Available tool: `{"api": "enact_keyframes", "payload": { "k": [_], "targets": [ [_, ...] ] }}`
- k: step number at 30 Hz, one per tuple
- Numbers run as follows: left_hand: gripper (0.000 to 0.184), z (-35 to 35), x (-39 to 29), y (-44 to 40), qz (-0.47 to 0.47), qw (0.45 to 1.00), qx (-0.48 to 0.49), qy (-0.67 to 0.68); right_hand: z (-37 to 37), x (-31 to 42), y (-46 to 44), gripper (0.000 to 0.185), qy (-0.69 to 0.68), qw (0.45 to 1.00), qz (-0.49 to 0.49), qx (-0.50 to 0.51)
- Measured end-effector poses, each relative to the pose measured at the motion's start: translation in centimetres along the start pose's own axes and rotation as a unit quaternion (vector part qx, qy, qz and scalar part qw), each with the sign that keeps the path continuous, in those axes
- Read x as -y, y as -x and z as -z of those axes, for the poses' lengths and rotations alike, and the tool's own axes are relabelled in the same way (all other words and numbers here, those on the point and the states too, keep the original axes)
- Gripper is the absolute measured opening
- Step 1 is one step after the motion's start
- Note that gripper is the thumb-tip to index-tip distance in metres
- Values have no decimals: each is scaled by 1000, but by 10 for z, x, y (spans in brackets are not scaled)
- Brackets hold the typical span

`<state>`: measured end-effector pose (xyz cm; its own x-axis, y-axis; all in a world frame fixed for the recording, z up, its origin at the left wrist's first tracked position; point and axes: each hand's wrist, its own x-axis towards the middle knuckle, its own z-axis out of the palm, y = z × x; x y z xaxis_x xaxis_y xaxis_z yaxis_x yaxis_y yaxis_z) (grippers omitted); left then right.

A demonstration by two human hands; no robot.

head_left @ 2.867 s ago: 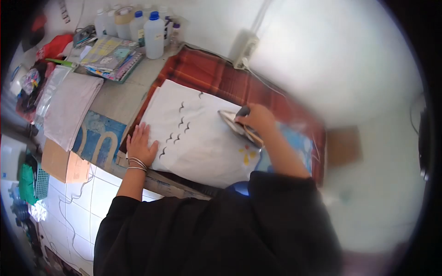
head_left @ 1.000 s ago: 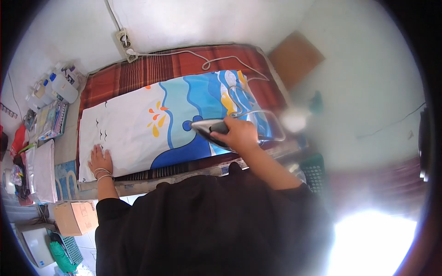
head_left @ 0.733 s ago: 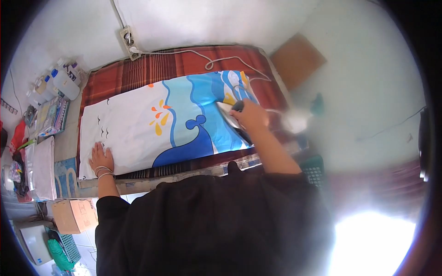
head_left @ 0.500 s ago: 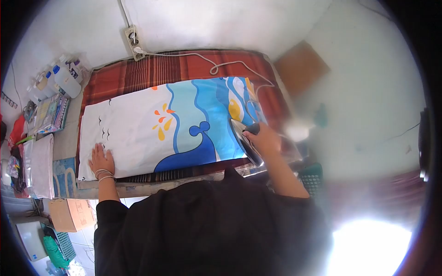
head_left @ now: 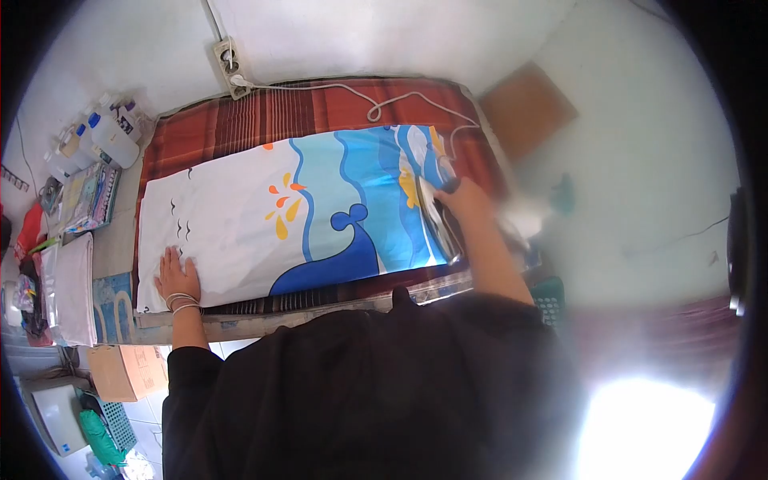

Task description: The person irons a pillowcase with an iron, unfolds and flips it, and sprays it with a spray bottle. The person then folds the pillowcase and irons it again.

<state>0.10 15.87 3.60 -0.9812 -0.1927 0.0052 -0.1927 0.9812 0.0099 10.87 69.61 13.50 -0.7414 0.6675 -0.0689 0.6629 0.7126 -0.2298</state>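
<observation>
A folded cloth [head_left: 232,220] is laid flat as a long rectangle on a red striped cover [head_left: 188,140]. Its white end is marked with small black bird shapes; orange and yellow drops, a dark-blue lobed shape and wavy blue bands are printed toward the other end. An iron [head_left: 434,220], dark-handled, is held at that blue end, its tip turned toward the far edge and its heel set by the near edge.
</observation>
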Motion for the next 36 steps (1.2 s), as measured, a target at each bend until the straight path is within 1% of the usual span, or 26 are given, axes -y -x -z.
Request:
{"api": "enact_keyframes", "payload": {
  "k": [2, 3, 5, 9, 12, 14, 15, 17, 18, 20, 21, 22, 24, 25, 29, 32, 34, 35, 36],
  "targets": [
    [55, -1, 0, 0, -1, 1000, 2, -16, 3, -7, 18, 53, 31, 998, -36, 28],
    [55, -2, 1, -1, 2, 1000, 2, -14, 5, -9, 31, 53, 33, 999, -33, 27],
    [55, -3, 2, -3, -2, 1000, -1, -17, 8, -12, 54, 53, -4, 999, -43, 2],
    [55, 2, -4, 0, 1, 1000, -2, -12, 0, -18, 48, 54, -32, 999, -42, 9],
    [54, -2, -2, -1, 4, 1000, -10, -16, -2, -5, 13, 54, -11, 1000, -6, -15],
    [54, -9, 2, -2, -1, 1000, -24, -3, 0, 11, -10, 53, -42, 997, 54, 20],
    [54, -9, 2, -2, 5, 1000, -26, -4, 2, 24, -17, 53, -43, 997, 61, 21],
    [54, -7, 1, -2, -2, 1000, -23, -9, 5, 53, -25, 52, 3, 988, 148, 32],
    [54, -7, 2, -1, 2, 1000, -24, -13, 3, 61, -33, 52, 0, 988, 152, 34],
    [55, -8, 1, -2, 2, 1000, -22, -12, 2, 77, -49, 50, 53, 980, 188, 29],
    [55, -6, 0, -2, 5, 1000, -25, -14, -5, 74, -63, 49, 9, 978, 208, 4],
    [55, -5, 0, -3, 5, 1000, -18, -10, -10, 72, -78, 49, 7, 977, 213, 3],
    [55, -2, -1, -2, 12, 1000, -12, -5, -13, 74, -99, 50, 49, 983, 175, -27],
    [55, -1, -1, -2, 8, 1000, -13, 0, -7, 76, -107, 49, 39, 988, 153, -5],
    [56, 4, -4, 1, 6, 1000, -16, 19, -17, 74, -132, 46, 38, 984, 172, -18],
    [56, 0, 0, -2, 4, 1000, -10, 13, -7, 93, -136, 46, 52, 978, 194, -61],
    [56, -2, 1, -5, 11, 999, -24, 20, 21, 114, -115, 47, 56, 964, 259, -8],
    [57, -5, 2, -2, 3, 999, -30, 20, 36, 126, -101, 47, 60, 962, 268, -4],
    [57, -4, 2, -1, 9, 999, -25, 20, 51, 140, -83, 46, 58, 949, 308, 45]
  ]
}}
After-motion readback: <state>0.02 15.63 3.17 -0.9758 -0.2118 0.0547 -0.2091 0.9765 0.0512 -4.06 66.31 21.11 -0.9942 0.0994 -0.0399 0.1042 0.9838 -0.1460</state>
